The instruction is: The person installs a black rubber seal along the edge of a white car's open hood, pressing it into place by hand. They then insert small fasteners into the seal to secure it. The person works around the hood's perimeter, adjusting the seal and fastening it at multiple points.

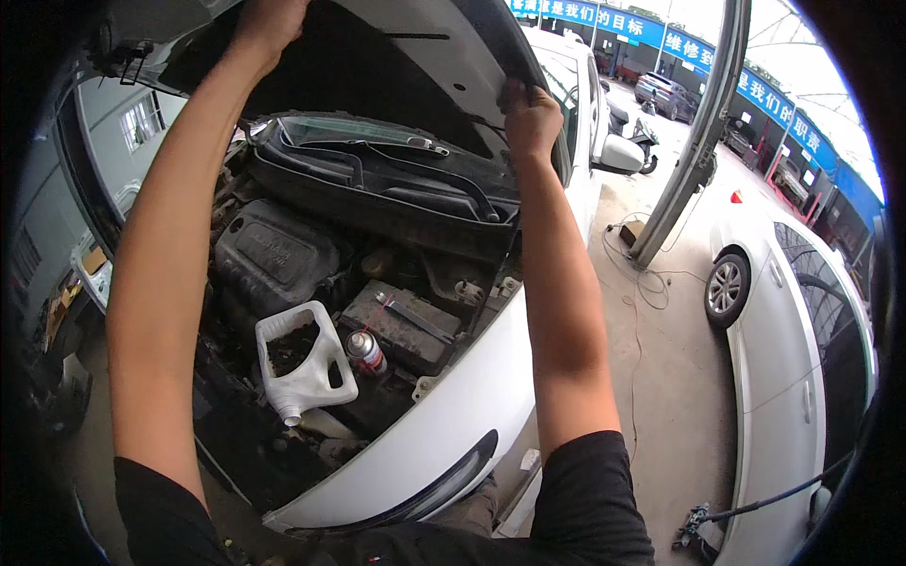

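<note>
Both my arms are raised to the lifted hood of a white car, its dark underside facing me. My left hand is closed at the hood near the upper rim, its fingertips partly cut off. Farther right, my right hand is curled round the hood's side edge. Below lies the engine bay with a black engine cover. A cut-open white plastic jug, dirty inside, rests there. Beside it stands a spray can. On the battery lies a metal tool.
The white fender curves close in front of me. To the right stand a lift post and another white car, with cables on the floor between. A scooter and more cars are farther back.
</note>
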The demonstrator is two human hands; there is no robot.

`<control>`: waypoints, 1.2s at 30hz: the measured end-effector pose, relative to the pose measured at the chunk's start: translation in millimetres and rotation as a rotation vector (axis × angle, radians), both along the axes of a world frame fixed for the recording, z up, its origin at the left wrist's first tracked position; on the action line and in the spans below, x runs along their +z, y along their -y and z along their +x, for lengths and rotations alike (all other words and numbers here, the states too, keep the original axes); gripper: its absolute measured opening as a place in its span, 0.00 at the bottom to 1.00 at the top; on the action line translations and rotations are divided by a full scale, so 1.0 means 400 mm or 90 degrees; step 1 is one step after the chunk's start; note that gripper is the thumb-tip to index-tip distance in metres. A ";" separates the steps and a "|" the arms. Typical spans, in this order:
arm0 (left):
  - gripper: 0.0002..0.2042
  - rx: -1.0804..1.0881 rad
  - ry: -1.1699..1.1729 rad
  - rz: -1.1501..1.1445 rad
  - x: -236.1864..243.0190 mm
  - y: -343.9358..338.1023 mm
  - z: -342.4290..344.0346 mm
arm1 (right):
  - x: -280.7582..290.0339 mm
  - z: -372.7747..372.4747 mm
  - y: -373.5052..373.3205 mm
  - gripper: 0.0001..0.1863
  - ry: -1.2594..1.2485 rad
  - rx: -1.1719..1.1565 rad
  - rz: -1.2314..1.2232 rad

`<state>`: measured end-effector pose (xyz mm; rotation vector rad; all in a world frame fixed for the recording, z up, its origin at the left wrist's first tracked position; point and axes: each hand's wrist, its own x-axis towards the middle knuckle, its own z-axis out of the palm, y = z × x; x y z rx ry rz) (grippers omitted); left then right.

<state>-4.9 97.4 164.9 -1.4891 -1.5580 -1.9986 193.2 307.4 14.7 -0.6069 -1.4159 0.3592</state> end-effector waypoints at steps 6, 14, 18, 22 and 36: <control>0.23 -0.055 -0.014 -0.039 0.011 0.015 -0.008 | -0.013 -0.009 -0.052 0.18 -0.021 0.016 0.027; 0.26 -0.113 -0.007 -0.016 -0.014 0.022 -0.002 | -0.006 0.003 -0.014 0.19 0.033 -0.023 0.008; 0.29 -0.100 -0.007 -0.039 0.007 0.017 -0.010 | 0.005 -0.019 -0.036 0.18 0.016 -0.060 0.028; 0.28 -0.133 -0.059 -0.049 -0.008 0.028 0.025 | -0.018 0.000 -0.054 0.18 0.014 -0.049 0.013; 0.15 0.193 -0.299 -0.112 0.043 -0.011 -0.106 | -0.066 -0.051 0.045 0.15 0.197 -0.200 0.124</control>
